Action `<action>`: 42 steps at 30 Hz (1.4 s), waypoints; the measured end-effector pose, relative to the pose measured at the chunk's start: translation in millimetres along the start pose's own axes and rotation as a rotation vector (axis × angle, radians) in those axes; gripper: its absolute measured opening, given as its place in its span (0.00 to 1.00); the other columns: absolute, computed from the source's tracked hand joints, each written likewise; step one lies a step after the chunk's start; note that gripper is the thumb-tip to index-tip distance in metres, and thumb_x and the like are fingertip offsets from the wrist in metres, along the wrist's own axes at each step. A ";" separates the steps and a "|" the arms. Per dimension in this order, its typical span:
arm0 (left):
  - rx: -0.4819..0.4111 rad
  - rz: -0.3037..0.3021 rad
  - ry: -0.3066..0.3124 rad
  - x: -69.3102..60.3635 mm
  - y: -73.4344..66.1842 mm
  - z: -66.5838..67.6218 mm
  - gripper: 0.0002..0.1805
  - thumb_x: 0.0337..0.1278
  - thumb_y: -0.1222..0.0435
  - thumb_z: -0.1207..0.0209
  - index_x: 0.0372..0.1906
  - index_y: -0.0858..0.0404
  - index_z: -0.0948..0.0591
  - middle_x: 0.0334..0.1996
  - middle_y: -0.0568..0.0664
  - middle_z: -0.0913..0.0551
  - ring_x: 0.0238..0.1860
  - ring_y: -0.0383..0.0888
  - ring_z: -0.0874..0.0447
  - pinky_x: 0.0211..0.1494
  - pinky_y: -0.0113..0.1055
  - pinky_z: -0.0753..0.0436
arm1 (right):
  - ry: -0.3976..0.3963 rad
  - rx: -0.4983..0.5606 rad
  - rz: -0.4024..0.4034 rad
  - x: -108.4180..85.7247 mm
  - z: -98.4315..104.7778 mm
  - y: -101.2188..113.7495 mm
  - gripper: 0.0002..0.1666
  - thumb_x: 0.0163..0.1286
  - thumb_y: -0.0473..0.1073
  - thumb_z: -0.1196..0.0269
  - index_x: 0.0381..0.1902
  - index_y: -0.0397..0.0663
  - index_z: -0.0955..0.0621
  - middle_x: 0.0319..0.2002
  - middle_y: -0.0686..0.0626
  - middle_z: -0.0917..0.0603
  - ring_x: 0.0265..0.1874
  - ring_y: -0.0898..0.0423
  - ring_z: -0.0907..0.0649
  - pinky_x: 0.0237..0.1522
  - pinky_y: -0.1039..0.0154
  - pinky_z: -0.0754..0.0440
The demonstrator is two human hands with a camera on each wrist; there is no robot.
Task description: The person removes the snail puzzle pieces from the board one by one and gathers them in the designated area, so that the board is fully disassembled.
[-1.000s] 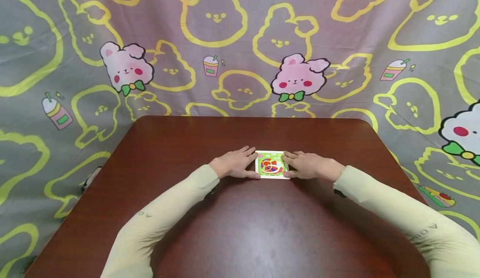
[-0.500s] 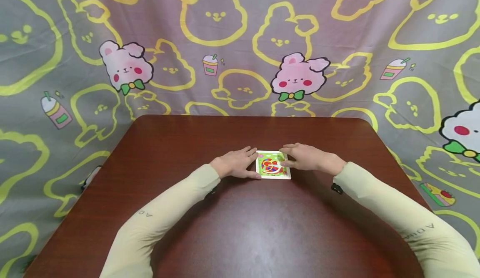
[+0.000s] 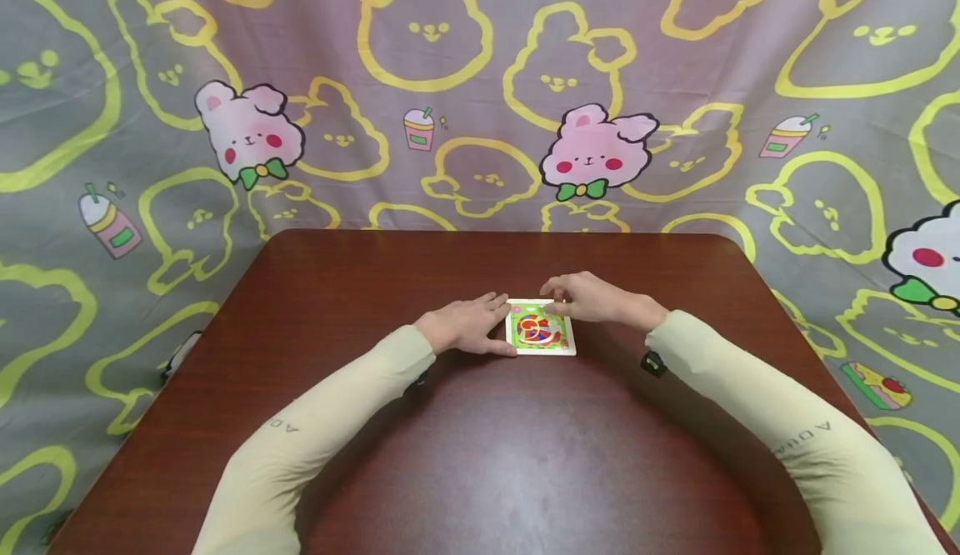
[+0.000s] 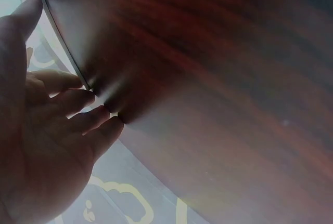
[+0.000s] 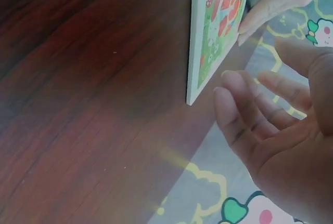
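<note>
A square board (image 3: 537,332) with a white frame and a red, blue and white snail-like picture on green lies flat on the table (image 3: 480,438). At its left edge rests my left hand (image 3: 467,325), the thumb near the close corner and the fingers by the far one. In the left wrist view these fingers touch the board's rim (image 4: 60,44). Over the board's far right part hovers my right hand (image 3: 596,297), fingers loosely bent. The right wrist view shows that hand (image 5: 281,130) holding nothing, its fingertips apart from the board (image 5: 221,31).
Behind the table and at both sides hangs a grey curtain (image 3: 480,105) with cartoon rabbits and yellow outlines. The table's far edge (image 3: 495,232) meets it closely. A dark device (image 3: 654,362) sits under the right wrist.
My right hand has lifted off the board's right edge and moved up and left over its far right part. The left hand stays at the left edge; the board looks nearly unmoved.
</note>
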State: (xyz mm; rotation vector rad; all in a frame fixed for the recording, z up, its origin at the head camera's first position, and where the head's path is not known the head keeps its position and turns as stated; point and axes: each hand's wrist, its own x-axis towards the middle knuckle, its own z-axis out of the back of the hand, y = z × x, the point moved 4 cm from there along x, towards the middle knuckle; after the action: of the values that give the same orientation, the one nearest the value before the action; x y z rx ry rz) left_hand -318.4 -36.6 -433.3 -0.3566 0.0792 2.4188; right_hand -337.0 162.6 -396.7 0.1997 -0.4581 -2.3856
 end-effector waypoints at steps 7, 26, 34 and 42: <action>-0.018 -0.010 -0.007 0.5 2.1 -0.2 0.54 0.55 0.27 0.52 0.78 0.58 0.46 0.79 0.53 0.49 0.79 0.52 0.51 0.75 0.49 0.37 | 0.041 0.135 -0.056 15.1 -1.3 -7.2 0.22 0.68 0.48 0.35 0.56 0.44 0.19 0.46 0.47 0.13 0.41 0.55 0.16 0.40 0.60 0.18; -0.042 0.006 0.019 -0.8 0.9 1.0 0.54 0.55 0.27 0.51 0.78 0.56 0.46 0.79 0.52 0.49 0.79 0.51 0.52 0.75 0.51 0.37 | 0.146 0.408 -0.144 37.2 -19.3 -15.9 0.17 0.72 0.44 0.40 0.54 0.43 0.18 0.37 0.45 0.13 0.22 0.55 0.19 0.28 0.61 0.18; -0.042 0.010 0.026 -0.3 -0.3 1.7 0.54 0.55 0.27 0.51 0.78 0.56 0.47 0.79 0.52 0.49 0.80 0.51 0.53 0.75 0.52 0.37 | 0.157 0.399 -0.142 41.8 -22.4 -15.4 0.15 0.72 0.45 0.40 0.53 0.46 0.16 0.39 0.46 0.12 0.19 0.55 0.20 0.24 0.62 0.20; -0.032 0.012 0.032 1.6 0.2 1.4 0.54 0.54 0.27 0.52 0.78 0.55 0.47 0.79 0.51 0.50 0.80 0.50 0.53 0.75 0.52 0.37 | 0.184 0.401 -0.165 44.2 -24.7 -16.0 0.17 0.72 0.44 0.40 0.54 0.45 0.17 0.46 0.44 0.13 0.18 0.57 0.21 0.23 0.64 0.21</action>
State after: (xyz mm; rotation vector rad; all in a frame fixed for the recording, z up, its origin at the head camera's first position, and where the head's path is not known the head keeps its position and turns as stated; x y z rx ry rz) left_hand -320.0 -35.5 -432.4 -0.4109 0.0572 2.4291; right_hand -373.4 137.9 -426.5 0.6541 -0.8565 -2.3809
